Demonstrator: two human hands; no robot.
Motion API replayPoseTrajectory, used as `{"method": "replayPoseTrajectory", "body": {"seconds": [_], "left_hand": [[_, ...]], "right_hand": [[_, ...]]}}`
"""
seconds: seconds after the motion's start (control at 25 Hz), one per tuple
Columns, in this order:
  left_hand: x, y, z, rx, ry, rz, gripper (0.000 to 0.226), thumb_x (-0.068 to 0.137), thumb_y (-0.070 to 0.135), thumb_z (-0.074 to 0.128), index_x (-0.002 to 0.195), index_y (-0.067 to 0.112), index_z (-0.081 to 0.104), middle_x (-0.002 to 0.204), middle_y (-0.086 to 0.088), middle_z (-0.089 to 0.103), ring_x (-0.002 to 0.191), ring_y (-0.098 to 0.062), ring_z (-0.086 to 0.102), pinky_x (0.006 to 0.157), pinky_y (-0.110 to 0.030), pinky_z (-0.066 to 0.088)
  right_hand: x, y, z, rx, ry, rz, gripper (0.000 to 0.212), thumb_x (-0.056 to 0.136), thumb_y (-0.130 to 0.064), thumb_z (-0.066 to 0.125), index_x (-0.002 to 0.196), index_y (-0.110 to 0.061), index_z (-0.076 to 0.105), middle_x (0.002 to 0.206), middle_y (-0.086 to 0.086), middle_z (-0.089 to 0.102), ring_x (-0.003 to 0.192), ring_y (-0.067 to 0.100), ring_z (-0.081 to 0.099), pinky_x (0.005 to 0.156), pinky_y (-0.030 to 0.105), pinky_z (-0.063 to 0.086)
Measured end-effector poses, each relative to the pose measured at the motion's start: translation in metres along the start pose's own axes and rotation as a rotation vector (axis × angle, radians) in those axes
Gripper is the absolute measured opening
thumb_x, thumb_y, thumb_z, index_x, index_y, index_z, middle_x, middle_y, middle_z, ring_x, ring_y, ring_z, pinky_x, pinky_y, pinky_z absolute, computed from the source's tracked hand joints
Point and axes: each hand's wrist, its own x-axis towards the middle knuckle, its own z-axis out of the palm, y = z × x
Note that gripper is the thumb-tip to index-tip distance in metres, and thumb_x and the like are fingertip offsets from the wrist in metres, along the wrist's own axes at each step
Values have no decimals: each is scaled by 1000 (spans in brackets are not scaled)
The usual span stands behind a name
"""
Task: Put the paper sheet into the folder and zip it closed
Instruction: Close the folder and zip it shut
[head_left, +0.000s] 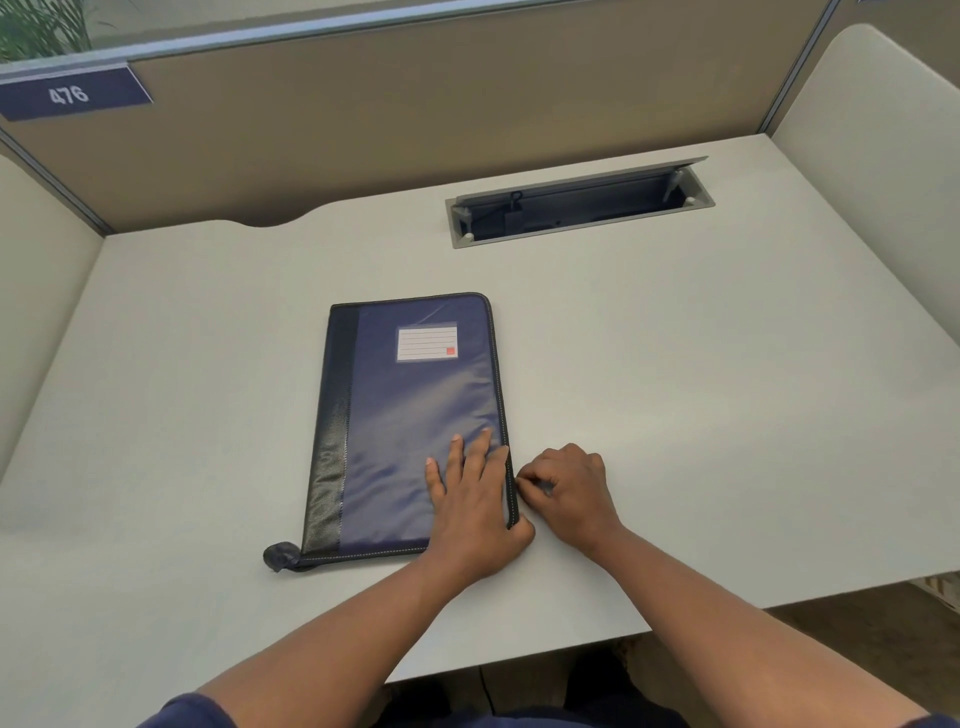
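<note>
Folder (415, 415): dark blue, lies flat on the desk (675, 415), centre-left of the frame; cover down, white label (427, 343) near its top.
Paper: not visible.
Left hand (470, 499): flat on the folder's lower right corner, fingers spread open and pressing the cover.
Right hand (569, 491): just beside the folder's right edge, fingers curled and pinched at the zip line; the pull itself is too small to make out.
Cable tray (579, 205): upper right of the desk, lid open.
Sign (70, 94): upper left, reads 476.
</note>
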Motion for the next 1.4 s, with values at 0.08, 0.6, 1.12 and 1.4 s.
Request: {"method": "replayPoseTrajectory", "body": {"seconds": [0.08, 0.6, 1.12, 1.4], "left_hand": [[-3, 0, 0, 2, 4, 4, 95, 75, 51, 50, 160, 25, 17, 171, 7, -6, 155, -24, -22, 119, -54, -21], [-6, -1, 1, 11, 30, 8, 96, 76, 50, 51, 161, 27, 10, 171, 9, -7, 154, -20, -26, 117, -49, -27], [-29, 1, 9, 15, -47, 62, 93, 75, 53, 47, 158, 30, 13, 170, 12, -11, 151, -17, -33, 120, -54, -21], [-17, -8, 0, 23, 16, 132, 81, 73, 72, 53, 144, 37, 38, 157, 8, 35, 148, -28, 27, 112, -54, 22]], "right_hand": [[7, 0, 0, -16, 13, -3, 13, 90, -38, 66, 85, -30, 76, 85, -12, 71, 88, 20, 55, 81, 41, 35], [52, -2, -1, -5, 44, 17, 13, 92, -31, 68, 83, -27, 75, 86, -11, 72, 88, 22, 56, 81, 41, 41], [117, 6, -13, -17, 86, 75, 19, 89, -24, 64, 72, -17, 70, 75, -1, 70, 78, 30, 56, 73, 43, 50], [164, 11, -29, 8, 63, 97, 17, 88, -21, 64, 74, -17, 73, 77, 2, 71, 78, 27, 61, 68, 42, 54]]}}
